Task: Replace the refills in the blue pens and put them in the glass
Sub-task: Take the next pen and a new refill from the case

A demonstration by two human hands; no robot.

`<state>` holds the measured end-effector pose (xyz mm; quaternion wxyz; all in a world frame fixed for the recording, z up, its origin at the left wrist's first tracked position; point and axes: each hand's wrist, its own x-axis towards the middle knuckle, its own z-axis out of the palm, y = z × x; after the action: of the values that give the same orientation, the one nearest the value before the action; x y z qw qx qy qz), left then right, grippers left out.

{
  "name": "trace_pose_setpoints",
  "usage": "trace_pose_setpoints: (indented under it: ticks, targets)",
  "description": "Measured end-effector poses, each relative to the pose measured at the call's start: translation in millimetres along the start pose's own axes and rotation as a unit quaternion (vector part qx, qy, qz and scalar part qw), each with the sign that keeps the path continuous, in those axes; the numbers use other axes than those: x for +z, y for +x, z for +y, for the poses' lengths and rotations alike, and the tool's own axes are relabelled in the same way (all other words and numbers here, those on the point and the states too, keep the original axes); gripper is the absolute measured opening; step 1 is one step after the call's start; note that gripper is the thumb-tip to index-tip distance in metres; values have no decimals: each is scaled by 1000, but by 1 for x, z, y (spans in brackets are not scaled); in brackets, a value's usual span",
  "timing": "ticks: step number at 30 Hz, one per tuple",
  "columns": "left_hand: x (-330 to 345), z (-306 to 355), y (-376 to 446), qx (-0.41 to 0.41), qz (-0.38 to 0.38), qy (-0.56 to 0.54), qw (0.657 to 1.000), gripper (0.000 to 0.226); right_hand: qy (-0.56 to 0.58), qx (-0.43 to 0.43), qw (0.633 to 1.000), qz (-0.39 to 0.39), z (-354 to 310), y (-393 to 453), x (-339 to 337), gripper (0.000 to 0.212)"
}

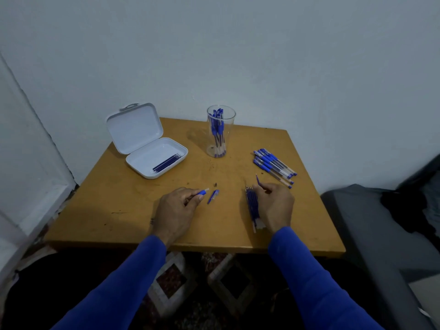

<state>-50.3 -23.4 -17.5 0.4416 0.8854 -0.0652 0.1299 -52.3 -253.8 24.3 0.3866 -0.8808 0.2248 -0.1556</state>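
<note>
A person in blue sleeves is sitting at a small wooden table (133,206) pushed into the corner of the room, and both hands are resting low over its near half. The left hand (176,210) is pinching a pen barrel (202,192) between thumb and fingers, its blue grip and clear end poking out toward the middle of the table. Just beside that end a blue pen cap (213,196) is lying loose on the wood, and a tiny dark piece (215,184) is sitting a little beyond it; I cannot tell what it is. The right hand (273,206) is curling around a thin blue refill (259,181), holding it tilted with the tip pointing up and away. Along the inner side of that hand a bundle of refills (252,206) is lying on the table, touching the fingers. Farther back, near the wall, the glass (221,132) is standing upright with several blue pens inside it. To its right a heap of blue pens (273,166) is lying flat, close to the table's right edge. At the back left a white case (142,139) is sitting open, lid leaning back, with a few dark refills (167,162) lying in its tray.
</note>
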Motion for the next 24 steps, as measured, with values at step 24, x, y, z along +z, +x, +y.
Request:
trace_pose_setpoints:
  ticks: [24]
  targets:
    - [0,1,-1,8,4,8,1000,27,-244,-28,965,-95,16,-8,5,92]
